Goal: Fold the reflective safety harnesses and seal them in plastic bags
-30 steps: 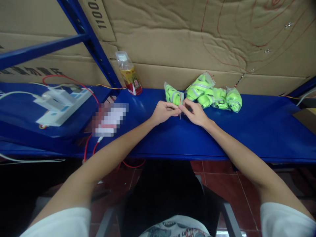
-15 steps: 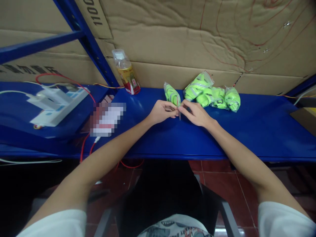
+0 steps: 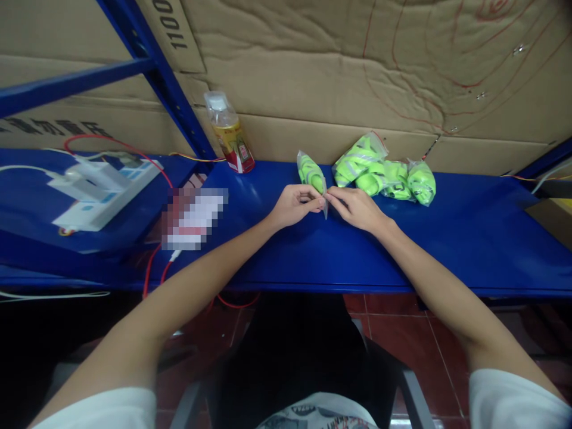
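Observation:
Between my hands is a clear plastic bag packed with folded neon-green fabric that carries grey stripes. Its open-edge end points toward me. My left hand pinches that edge from the left, fingers curled in. From the right, my right hand pinches the same edge between thumb and forefinger. The fingertips of both hands nearly meet there. Just beyond my right hand lie several similar bags of neon-green fabric, bunched together against the cardboard.
A drink bottle stands at the back of the blue shelf. To the left lie a white power strip with plugs and a blurred-out flat item with a red cable. Cardboard walls the back; a blue post rises at left.
Both hands stay on the bag's edge. The fingertips have shifted slightly along it, and the edge now stands more upright between them. The other bags have not moved.

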`<action>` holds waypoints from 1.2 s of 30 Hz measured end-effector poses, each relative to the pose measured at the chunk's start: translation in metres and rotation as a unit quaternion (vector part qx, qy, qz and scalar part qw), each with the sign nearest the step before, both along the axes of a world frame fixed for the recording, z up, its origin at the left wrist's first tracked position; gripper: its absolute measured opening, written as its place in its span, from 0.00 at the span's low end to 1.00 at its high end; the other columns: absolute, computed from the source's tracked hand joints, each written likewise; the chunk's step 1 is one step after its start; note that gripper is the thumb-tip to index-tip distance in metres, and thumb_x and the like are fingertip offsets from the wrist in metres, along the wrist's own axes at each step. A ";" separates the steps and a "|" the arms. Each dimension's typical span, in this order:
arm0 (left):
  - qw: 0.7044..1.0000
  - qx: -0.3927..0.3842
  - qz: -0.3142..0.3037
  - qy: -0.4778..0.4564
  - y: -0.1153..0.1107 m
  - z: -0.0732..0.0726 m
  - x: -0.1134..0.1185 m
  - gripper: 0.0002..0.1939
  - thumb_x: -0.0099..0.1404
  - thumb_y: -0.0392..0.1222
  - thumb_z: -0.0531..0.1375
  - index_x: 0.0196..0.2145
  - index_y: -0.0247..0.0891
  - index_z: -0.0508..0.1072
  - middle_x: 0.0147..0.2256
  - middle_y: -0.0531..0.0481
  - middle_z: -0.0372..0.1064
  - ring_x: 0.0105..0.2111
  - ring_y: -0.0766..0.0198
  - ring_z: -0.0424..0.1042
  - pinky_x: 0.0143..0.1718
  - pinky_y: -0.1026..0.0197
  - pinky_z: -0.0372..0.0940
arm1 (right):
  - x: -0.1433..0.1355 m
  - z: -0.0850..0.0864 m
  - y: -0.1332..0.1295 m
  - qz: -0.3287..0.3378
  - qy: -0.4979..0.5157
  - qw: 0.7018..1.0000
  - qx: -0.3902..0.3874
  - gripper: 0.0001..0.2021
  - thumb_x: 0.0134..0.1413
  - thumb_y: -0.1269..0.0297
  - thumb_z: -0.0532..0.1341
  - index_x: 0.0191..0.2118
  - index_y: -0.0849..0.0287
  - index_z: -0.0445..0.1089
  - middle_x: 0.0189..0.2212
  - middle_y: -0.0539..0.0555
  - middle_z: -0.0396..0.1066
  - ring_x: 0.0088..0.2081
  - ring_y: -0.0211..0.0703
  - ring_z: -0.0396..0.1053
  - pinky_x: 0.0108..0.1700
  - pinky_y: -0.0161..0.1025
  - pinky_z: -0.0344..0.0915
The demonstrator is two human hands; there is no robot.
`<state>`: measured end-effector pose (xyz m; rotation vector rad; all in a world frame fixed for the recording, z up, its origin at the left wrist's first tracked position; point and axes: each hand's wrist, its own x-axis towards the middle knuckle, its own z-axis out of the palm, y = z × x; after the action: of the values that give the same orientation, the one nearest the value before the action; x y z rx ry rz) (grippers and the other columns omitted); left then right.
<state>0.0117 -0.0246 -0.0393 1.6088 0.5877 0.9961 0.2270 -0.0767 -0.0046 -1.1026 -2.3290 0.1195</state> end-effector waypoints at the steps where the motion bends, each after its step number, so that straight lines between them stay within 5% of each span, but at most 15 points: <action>1: 1.000 -0.010 0.002 -0.011 -0.002 0.000 0.002 0.18 0.59 0.53 0.76 0.33 0.35 0.80 0.32 0.47 0.82 0.34 0.63 0.84 0.39 0.60 0.82 | 0.000 0.000 0.001 0.000 -0.003 1.000 0.001 0.18 0.80 0.55 0.48 0.40 0.56 0.69 0.34 0.54 0.75 0.33 0.43 0.69 0.40 0.41 0.60; 6: 0.997 -0.030 0.034 -0.059 -0.006 0.003 0.007 0.17 0.60 0.49 0.74 0.31 0.35 0.75 0.31 0.47 0.81 0.33 0.62 0.84 0.41 0.57 0.83 | 0.009 0.005 0.003 -0.042 0.020 0.999 0.027 0.15 0.77 0.57 0.50 0.37 0.55 0.66 0.28 0.51 0.70 0.29 0.42 0.66 0.36 0.40 0.59; 12: 0.976 -0.004 0.192 -0.101 0.009 0.007 0.001 0.14 0.61 0.37 0.67 0.25 0.39 0.64 0.27 0.51 0.75 0.31 0.63 0.82 0.36 0.60 0.81 | 0.023 0.005 0.007 -0.123 0.176 0.974 0.073 0.12 0.63 0.62 0.62 0.29 0.54 0.61 0.28 0.50 0.72 0.31 0.43 0.72 0.36 0.40 0.65; 18: 0.948 0.145 0.281 -0.021 0.010 -0.007 0.004 0.13 0.58 0.32 0.65 0.22 0.39 0.65 0.46 0.43 0.76 0.51 0.57 0.78 0.48 0.53 0.80 | -0.002 -0.012 0.011 -0.037 0.400 0.904 -0.145 0.20 0.64 0.42 0.65 0.37 0.50 0.60 0.37 0.53 0.75 0.46 0.49 0.79 0.41 0.46 0.80; 21: 0.963 0.078 0.250 -0.068 0.013 -0.005 0.002 0.15 0.59 0.35 0.65 0.23 0.39 0.61 0.49 0.42 0.78 0.50 0.56 0.79 0.49 0.51 0.80 | 0.000 -0.023 0.020 -0.056 0.456 0.858 -0.231 0.26 0.56 0.37 0.70 0.46 0.48 0.62 0.45 0.53 0.76 0.42 0.46 0.80 0.37 0.46 0.83; 24: 0.967 -0.039 0.195 -0.159 0.015 0.004 0.000 0.19 0.61 0.41 0.65 0.25 0.41 0.55 0.36 0.49 0.78 0.40 0.59 0.81 0.42 0.52 0.81 | 0.006 -0.030 0.028 -0.085 0.479 0.831 -0.268 0.31 0.51 0.44 0.76 0.53 0.47 0.63 0.52 0.54 0.74 0.40 0.43 0.80 0.33 0.43 0.83; 28: 0.946 -0.105 0.200 -0.231 0.020 0.012 -0.004 0.22 0.61 0.49 0.68 0.29 0.43 0.55 0.26 0.55 0.69 0.33 0.62 0.79 0.36 0.57 0.79 | 0.010 -0.025 0.028 -0.091 0.522 0.789 -0.311 0.29 0.54 0.51 0.76 0.56 0.48 0.65 0.46 0.53 0.74 0.37 0.44 0.80 0.26 0.39 0.80; 32: 0.938 -0.104 0.254 -0.214 0.035 0.004 -0.010 0.25 0.64 0.58 0.67 0.30 0.43 0.56 0.26 0.55 0.64 0.28 0.66 0.72 0.29 0.64 0.72 | 0.016 -0.012 0.026 -0.079 0.533 0.782 -0.315 0.25 0.45 0.47 0.80 0.41 0.56 0.74 0.30 0.48 0.72 0.26 0.36 0.73 0.23 0.34 0.73; 36: 0.928 -0.024 0.338 -0.151 0.040 -0.012 -0.007 0.26 0.64 0.63 0.68 0.31 0.43 0.60 0.28 0.55 0.63 0.31 0.67 0.71 0.33 0.64 0.72 | 0.023 -0.008 0.029 -0.110 0.540 0.806 -0.215 0.24 0.39 0.44 0.81 0.31 0.55 0.75 0.23 0.46 0.67 0.22 0.34 0.63 0.24 0.37 0.71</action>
<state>0.0046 0.0157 -0.0510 1.1773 0.9709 1.6855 0.2503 -0.0475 -0.0123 -1.0681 -1.1424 0.9550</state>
